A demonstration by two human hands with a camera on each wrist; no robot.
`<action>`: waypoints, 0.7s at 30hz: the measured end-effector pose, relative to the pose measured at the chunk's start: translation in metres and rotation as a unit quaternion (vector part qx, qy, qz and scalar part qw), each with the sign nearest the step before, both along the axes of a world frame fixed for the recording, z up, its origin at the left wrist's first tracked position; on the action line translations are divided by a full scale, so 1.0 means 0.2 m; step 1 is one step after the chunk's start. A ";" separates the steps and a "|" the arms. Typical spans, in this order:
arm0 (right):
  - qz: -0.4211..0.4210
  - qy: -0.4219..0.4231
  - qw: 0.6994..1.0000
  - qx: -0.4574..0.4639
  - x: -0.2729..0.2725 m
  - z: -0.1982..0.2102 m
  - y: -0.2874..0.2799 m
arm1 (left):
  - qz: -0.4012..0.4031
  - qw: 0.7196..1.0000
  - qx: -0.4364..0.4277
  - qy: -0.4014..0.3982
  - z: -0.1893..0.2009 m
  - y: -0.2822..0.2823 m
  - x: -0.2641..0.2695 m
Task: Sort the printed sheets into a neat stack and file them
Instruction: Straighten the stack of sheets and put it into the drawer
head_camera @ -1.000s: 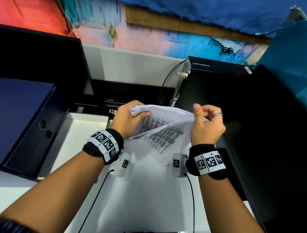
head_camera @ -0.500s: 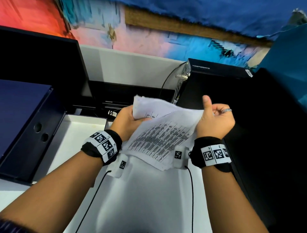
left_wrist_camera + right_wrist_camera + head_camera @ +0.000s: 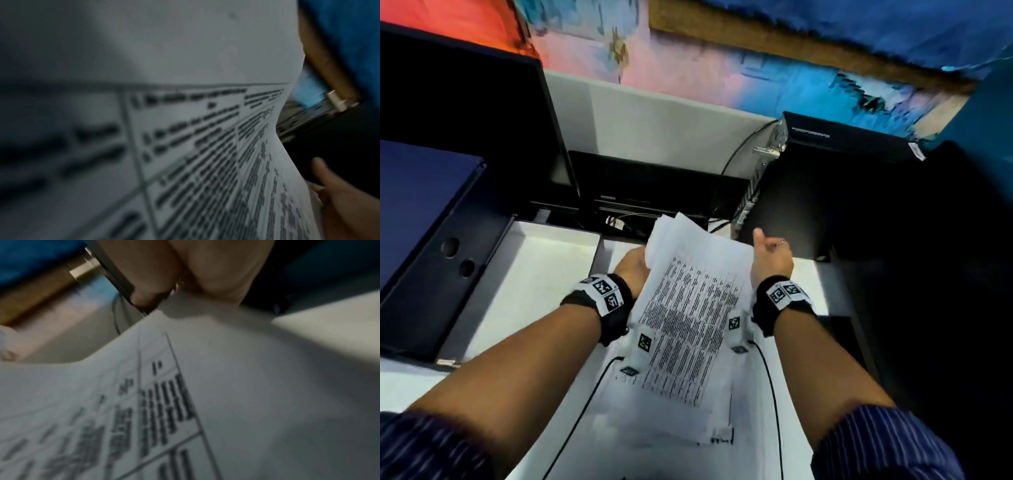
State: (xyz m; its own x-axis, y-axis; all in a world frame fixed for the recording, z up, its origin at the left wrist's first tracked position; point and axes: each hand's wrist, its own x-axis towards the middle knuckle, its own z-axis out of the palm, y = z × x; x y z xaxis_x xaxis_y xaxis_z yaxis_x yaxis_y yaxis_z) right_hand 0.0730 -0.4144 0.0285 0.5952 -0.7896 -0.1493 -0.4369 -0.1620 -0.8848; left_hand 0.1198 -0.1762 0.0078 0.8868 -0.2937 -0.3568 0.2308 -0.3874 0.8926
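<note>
White printed sheets (image 3: 688, 308) gripped by both hands — left hand (image 3: 633, 270), right hand (image 3: 770, 260) — uneven above the table (image 3: 544, 291), filing not yet begun.

Dim, blurred wrist views; head view edge-warped.

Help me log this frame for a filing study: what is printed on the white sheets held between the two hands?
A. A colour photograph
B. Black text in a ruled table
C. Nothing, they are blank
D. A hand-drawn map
B: the white printed sheets show rows of black text, and the left wrist view shows ruled table lines around that text.
</note>
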 end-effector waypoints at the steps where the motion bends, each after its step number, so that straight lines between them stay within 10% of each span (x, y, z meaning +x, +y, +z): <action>1: 0.025 0.022 0.999 0.024 -0.05 -0.06 0.01 | 0.022 1.000 0.017 0.009 -0.07 0.01 -0.03; 7: 0.191 0.408 0.889 -0.076 -0.28 -0.46 -0.01 | 0.223 0.965 0.082 0.112 -0.32 0.03 -0.11; 11: 0.208 0.390 0.893 -0.081 -0.29 -0.47 0.14 | 0.230 0.946 0.000 0.227 -0.26 -0.03 -0.11; 18: 0.230 0.347 0.907 -0.059 -0.30 -0.52 0.19 | 0.125 0.955 0.191 0.191 -0.25 -0.02 -0.27; 21: 0.241 0.322 0.915 -0.045 -0.34 -0.53 0.16 | 0.127 0.974 0.148 0.112 -0.25 -0.02 -0.31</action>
State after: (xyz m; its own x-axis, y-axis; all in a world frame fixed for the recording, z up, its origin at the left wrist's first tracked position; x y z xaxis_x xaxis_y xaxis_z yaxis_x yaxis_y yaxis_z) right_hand 0.0046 -0.3814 -0.0769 0.6888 -0.4855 -0.5384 -0.7214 -0.5322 -0.4431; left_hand 0.0582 -0.1809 -0.0432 0.8076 0.0709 -0.5855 0.5291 -0.5255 0.6663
